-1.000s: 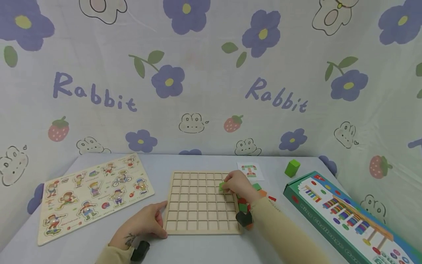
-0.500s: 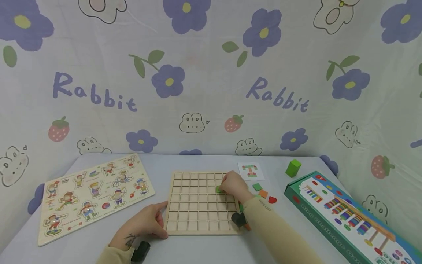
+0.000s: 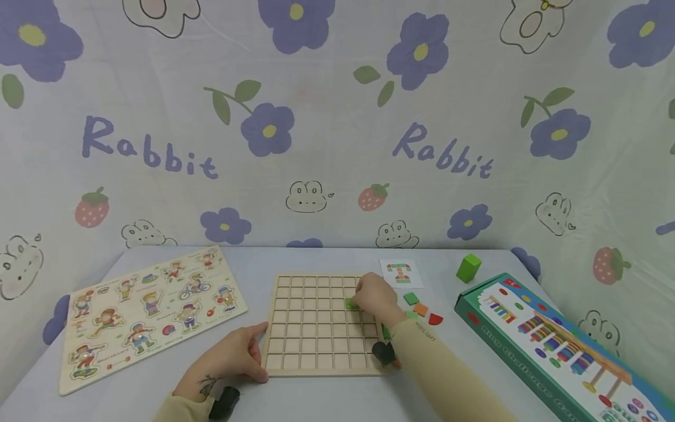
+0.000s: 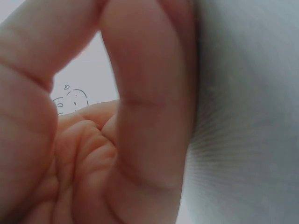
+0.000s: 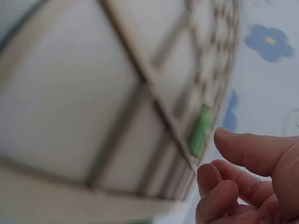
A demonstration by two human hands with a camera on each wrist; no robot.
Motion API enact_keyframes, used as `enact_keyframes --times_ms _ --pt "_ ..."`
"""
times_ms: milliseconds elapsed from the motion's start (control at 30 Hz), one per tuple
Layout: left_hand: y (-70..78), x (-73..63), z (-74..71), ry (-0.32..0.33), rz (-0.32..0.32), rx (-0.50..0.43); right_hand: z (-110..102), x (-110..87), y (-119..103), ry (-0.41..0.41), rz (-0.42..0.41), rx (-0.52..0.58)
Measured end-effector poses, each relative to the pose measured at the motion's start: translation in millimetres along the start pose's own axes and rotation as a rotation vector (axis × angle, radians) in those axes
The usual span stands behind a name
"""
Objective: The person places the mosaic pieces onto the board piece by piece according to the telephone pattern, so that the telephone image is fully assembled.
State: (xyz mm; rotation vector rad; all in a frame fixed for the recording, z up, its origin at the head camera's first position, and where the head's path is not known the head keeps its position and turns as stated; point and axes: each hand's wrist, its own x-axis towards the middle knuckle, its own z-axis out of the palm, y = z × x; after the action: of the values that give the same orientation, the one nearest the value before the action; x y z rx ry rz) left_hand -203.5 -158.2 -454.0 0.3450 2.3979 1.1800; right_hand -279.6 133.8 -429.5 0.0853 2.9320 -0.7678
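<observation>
A wooden grid board [image 3: 311, 331] lies at the middle of the table. My left hand [image 3: 229, 354] rests at its left edge, with index fingertip and thumb tip apart along the side. The left wrist view shows bent fingers [image 4: 145, 93] close up, and no board. Over the upper right of the grid is my right hand [image 3: 375, 298], its fingertips by a green block [image 3: 350, 303]. In the right wrist view the green block [image 5: 201, 131] sits in a grid cell. There a gap separates the thumb [image 5: 247, 149] from the bent fingers, and the block lies beyond them.
Right of the board lie a green piece [image 3: 411, 299], an orange piece [image 3: 420, 309] and a red half-round piece [image 3: 435, 319]. A pattern card [image 3: 416, 275] is behind. A green block [image 3: 468, 268] and a game box [image 3: 554, 351] stand right, a picture puzzle board [image 3: 158, 310] left.
My right hand has carried the green block slightly left and down into the grid over the past second. It has barely moved since half a second ago. The left hand stays at the board's edge.
</observation>
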Motion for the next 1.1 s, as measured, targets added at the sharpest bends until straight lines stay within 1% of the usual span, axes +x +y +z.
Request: enact_keyframes --times_ms 67,200,300,400,567,700,867,1100 --pt "0.1 0.7 0.9 0.001 -0.003 0.002 -13.3 -2.7 5.2 0.017 0.005 0.052" --pt "1.7 1.4 1.1 0.007 -0.007 0.006 -48.1 -10.4 23.2 0.065 0.035 0.135" --pt "3.3 1.0 0.0 0.013 -0.012 0.012 -68.2 -18.6 41.0 0.096 0.071 0.129" --pt "3.8 0.4 -1.0 0.019 -0.013 0.019 -77.3 -26.0 59.8 0.092 0.119 0.087" --pt "2.6 -0.5 -1.4 0.021 -0.015 0.023 -73.4 -35.0 87.7 0.012 0.175 -0.047" --pt "1.4 -0.6 -0.8 0.023 -0.021 0.022 -64.3 -39.0 100.4 -0.036 0.207 -0.154" --pt "0.3 -0.5 0.8 0.018 -0.023 0.015 -54.6 -43.9 105.5 -0.072 0.222 -0.189" --pt "-0.3 0.6 0.8 0.015 -0.033 0.014 -49.4 -44.9 103.2 -0.083 0.186 -0.221"
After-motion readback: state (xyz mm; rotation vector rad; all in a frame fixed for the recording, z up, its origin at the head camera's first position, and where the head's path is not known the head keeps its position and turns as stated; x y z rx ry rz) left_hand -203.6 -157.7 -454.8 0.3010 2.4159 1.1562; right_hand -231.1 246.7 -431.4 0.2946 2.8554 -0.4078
